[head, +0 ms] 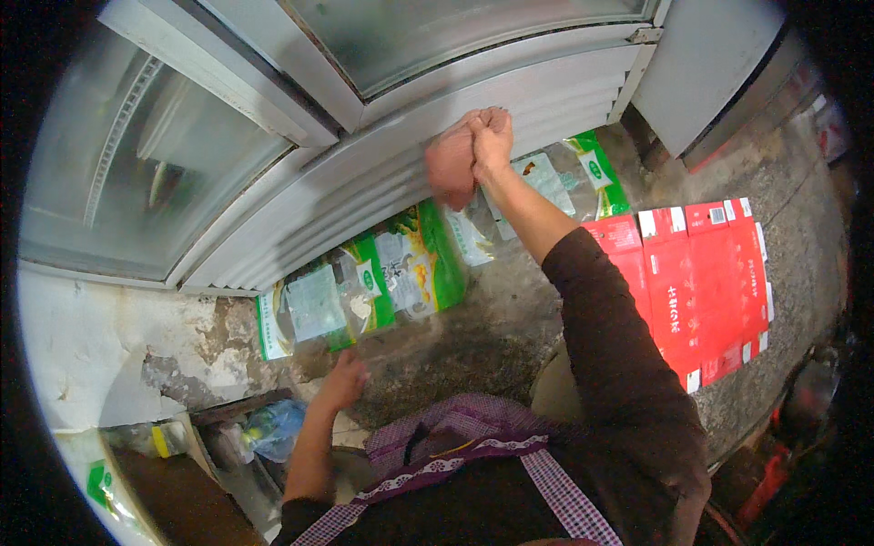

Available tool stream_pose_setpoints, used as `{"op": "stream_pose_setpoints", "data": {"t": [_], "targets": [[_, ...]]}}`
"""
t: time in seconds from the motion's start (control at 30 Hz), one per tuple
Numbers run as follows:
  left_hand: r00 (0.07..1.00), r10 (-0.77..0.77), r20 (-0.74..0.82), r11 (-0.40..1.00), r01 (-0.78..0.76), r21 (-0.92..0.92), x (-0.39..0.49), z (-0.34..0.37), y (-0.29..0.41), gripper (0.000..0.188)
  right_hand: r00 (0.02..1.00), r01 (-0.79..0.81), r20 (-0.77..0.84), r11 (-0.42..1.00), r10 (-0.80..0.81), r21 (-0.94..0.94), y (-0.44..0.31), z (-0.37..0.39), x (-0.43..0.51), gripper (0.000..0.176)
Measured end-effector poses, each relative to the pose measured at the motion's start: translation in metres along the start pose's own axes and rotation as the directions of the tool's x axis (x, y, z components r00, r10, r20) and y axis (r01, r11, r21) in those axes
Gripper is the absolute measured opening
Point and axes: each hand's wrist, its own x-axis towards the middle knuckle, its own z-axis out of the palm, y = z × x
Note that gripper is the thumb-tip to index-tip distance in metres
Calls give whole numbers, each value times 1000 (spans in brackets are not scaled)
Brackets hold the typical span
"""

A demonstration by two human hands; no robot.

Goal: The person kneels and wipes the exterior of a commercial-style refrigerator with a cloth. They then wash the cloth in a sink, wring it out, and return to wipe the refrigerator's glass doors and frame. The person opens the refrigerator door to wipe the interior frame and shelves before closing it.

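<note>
My right hand (493, 142) grips a reddish-pink cloth (450, 167), which hangs down before the white louvred base panel (546, 102) of a glass-doored cabinet. The cloth is blurred, and part of it bunches in my fingers. Low on the left, my left hand (343, 383) is held over the floor with a finger and thumb apart, and nothing shows in it. Nearest to that hand is a green and clear printed plastic bag (328, 300) lying flat along the cabinet's foot. Another such bag (601, 174) lies flat to the right, partly behind my right forearm.
A flattened red cardboard box (717, 293) lies on the stained concrete floor (491, 321) at right. At lower left stands an open brown container (177, 491) beside a blue plastic bag (276, 428). The peeling wall (89, 334) borders the cabinet's left side. A grey appliance (710, 68) stands at upper right.
</note>
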Motion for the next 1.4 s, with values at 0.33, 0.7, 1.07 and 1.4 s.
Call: {"op": "stream_pose_setpoints", "data": {"t": [0.33, 0.7, 1.07, 1.4], "targets": [[991, -111, 68, 993, 109, 36, -11, -4, 11, 28, 978, -93, 201, 978, 55, 188, -19, -19, 14, 12], [998, 47, -31, 999, -47, -4, -7, -4, 9, 29, 989, 150, -50, 958, -142, 244, -16, -28, 33, 14], [997, 53, -64, 999, -53, 4, -11, -4, 5, 24, 963, -222, 233, 881, 132, 418, -3, -22, 24, 17], [995, 78, -66, 997, -77, 16, -8, 1, 10, 23, 998, 68, -15, 978, -66, 200, -34, -40, 55, 6]]}}
